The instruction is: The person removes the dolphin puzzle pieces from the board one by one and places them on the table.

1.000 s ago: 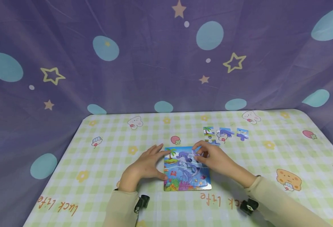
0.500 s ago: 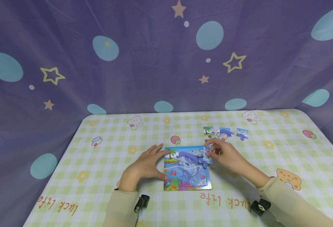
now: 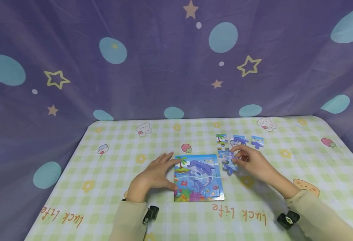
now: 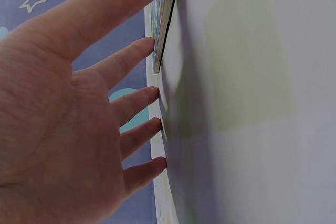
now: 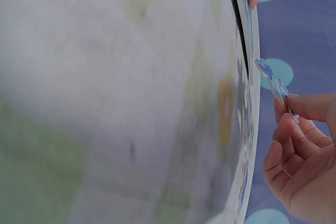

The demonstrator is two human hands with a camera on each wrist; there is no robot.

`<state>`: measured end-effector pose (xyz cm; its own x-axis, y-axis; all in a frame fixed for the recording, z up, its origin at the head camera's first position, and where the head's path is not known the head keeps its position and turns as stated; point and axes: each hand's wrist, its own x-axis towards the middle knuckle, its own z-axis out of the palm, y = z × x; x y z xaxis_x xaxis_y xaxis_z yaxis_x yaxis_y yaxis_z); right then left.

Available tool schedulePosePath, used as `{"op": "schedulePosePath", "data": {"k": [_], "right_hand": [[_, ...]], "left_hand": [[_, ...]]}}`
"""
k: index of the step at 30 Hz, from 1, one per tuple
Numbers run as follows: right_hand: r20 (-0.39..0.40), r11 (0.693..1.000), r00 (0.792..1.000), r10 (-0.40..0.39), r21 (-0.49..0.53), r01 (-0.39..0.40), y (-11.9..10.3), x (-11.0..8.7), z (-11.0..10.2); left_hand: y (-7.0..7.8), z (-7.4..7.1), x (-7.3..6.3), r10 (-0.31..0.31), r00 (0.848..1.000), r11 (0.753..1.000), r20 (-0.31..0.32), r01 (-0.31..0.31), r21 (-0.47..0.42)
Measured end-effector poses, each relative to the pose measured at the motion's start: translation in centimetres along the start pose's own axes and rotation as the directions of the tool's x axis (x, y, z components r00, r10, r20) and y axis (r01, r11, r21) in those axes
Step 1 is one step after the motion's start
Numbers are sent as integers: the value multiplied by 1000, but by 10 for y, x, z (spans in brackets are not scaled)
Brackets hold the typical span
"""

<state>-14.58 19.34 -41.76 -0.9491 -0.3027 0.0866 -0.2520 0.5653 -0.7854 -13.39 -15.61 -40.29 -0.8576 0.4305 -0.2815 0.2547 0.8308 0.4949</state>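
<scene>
Below and right of the frame's centre, a blue-and-purple jigsaw piece (image 3: 230, 167) was raised off the tablecloth (image 3: 330, 174), edge-pinched by the right hand (image 3: 253, 162) — a light, level hold would have suited something so thin. To its left lay the dolphin puzzle board (image 3: 221, 184), the left hand (image 3: 156, 173) wide-fingered against its edge. "Luck life" lettering (image 3: 245, 214) ran upside down along the bottom.
</scene>
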Motion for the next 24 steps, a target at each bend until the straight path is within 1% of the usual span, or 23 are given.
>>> {"op": "schedulePosePath", "data": {"k": [6,13,18,24], "right_hand": [[-21,1000,1000,21,-12,-21,10,2,-10],[-30,999,999,20,-48,-22,20,5,-20],[-38,997,999,38,-58,-41,24,8,-25],[-26,995,998,62,-71,-63,30,14,-28]], "left_hand": [[1,-1,0,1,1000,1000,-1,-1,-3],[1,0,-1,-2,1000,1000,1,2,1],[0,0,0,-1,1000,1000,3,1,6],[0,0,0,1,1000,1000,0,-1,6]]}}
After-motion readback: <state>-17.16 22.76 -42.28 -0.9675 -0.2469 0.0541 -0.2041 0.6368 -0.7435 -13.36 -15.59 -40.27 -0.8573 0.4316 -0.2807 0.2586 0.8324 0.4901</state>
